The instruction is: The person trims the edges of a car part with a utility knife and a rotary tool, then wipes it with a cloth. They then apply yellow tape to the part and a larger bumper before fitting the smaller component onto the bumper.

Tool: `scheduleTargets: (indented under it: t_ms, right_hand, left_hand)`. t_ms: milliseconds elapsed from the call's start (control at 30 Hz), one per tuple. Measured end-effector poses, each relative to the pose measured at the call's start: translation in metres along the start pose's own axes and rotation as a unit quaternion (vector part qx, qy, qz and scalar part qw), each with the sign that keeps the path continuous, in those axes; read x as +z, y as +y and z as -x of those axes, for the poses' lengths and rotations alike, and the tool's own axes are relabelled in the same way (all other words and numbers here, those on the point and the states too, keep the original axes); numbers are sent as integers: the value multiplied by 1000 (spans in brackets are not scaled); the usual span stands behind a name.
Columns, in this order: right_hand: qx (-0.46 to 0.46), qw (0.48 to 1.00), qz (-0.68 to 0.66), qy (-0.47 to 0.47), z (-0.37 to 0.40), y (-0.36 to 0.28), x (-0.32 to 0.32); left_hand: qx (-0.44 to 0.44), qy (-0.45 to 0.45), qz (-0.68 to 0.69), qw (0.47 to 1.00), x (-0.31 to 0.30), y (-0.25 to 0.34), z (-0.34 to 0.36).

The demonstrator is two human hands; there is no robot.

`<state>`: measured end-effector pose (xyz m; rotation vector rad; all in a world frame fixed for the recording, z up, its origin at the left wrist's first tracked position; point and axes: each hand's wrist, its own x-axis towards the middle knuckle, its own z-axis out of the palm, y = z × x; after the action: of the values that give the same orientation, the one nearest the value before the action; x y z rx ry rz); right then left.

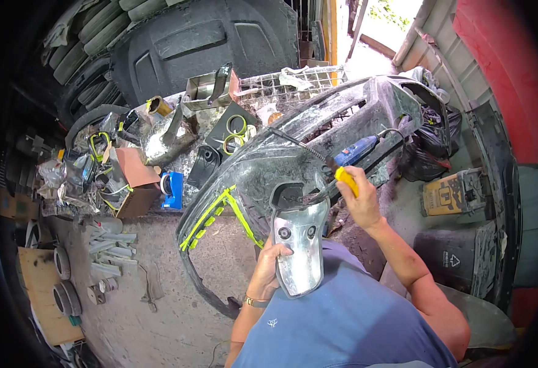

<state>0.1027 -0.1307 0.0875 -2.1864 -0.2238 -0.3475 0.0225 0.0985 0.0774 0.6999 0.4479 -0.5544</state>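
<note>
My left hand [273, 262] is closed on the lower left edge of a silver, dark-edged trim panel [302, 260], thumb on its face. The panel rests against my lap, and two round dark fittings show on it. Its dark hollow upper end touches or overlaps the big car bumper [256, 165]. My right hand [364, 205] grips a yellow-handled tool [347, 182] above and right of the panel. A black cord-like length runs up and left from the handle; I cannot make out its working tip. Beyond it, a blue rotary tool [356, 150] lies on the bumper.
Yellow-green tape [204, 224] marks the bumper's left part. The cluttered bench [85, 207] holds tape rolls [236, 125], a blue tape dispenser [172, 189] and a metal box [209, 92]. A yellow-and-black container [453, 195] stands at right. Loose strips [114, 248] lie on the floor at left.
</note>
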Motion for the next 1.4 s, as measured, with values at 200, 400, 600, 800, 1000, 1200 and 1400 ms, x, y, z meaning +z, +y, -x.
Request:
scheduleTargets:
  t_ms: [200, 400, 600, 800, 1000, 1200, 1400]
  right_hand:
    - [25, 979, -97, -179, 5, 7, -25]
    - [26, 967, -46, -249, 12, -11, -24]
    - [-89, 974, 105, -182, 8, -11, -7]
    - [-125, 972, 141, -141, 7, -11, -2]
    - [-122, 975, 102, -153, 11, -12, -9]
    - [-67, 972, 94, -203, 25, -16, -10]
    - [71, 951, -61, -294, 6, -10, -50]
  left_hand:
    - [4, -14, -3, 1000, -14, 3, -1]
    - [22, -16, -74, 997, -33, 9, -3]
    - [16, 3, -73, 997, -30, 1, -3]
    - [16, -4, -84, 996, -32, 1, -4]
    - [14, -14, -77, 997, -30, 0, -1]
    - [42, -14, -184, 982, -24, 4, -2]
    - [61, -12, -229, 971, -9, 8, 0]
